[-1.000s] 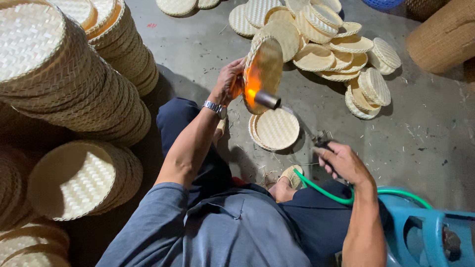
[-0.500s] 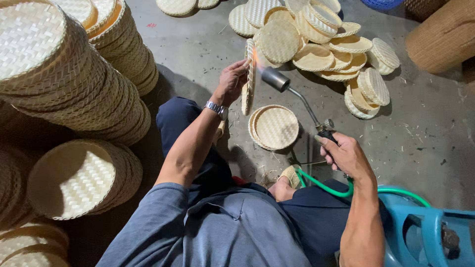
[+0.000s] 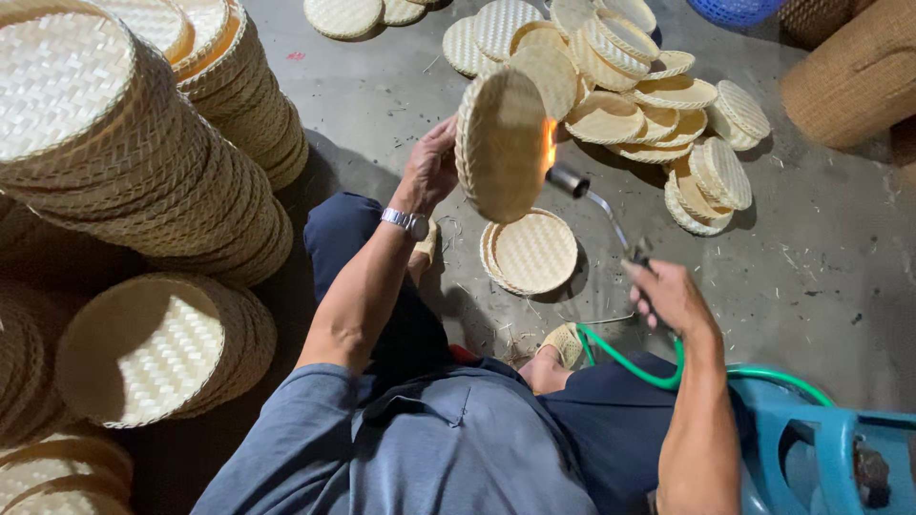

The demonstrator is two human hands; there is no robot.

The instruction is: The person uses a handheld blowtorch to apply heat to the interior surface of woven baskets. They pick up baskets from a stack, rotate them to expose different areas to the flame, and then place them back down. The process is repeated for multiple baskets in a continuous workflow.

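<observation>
My left hand holds a round woven bamboo tray upright by its left rim, above the floor. My right hand grips a gas torch whose metal nozzle points at the tray's right edge, where a small orange flame burns. A green hose runs from the torch down to the right. Under the held tray, a short stack of woven trays lies flat on the concrete floor. I sit with dark trousers and a grey-blue shirt, a watch on my left wrist.
Tall stacks of woven trays rise at the left. A loose pile of trays lies on the floor at the back right. A blue plastic stool stands at lower right, and a large woven basket at upper right.
The tray was held edge-on half a second ago and now faces me more broadly. The torch nozzle has dropped lower and the flame now licks the tray's right edge.
</observation>
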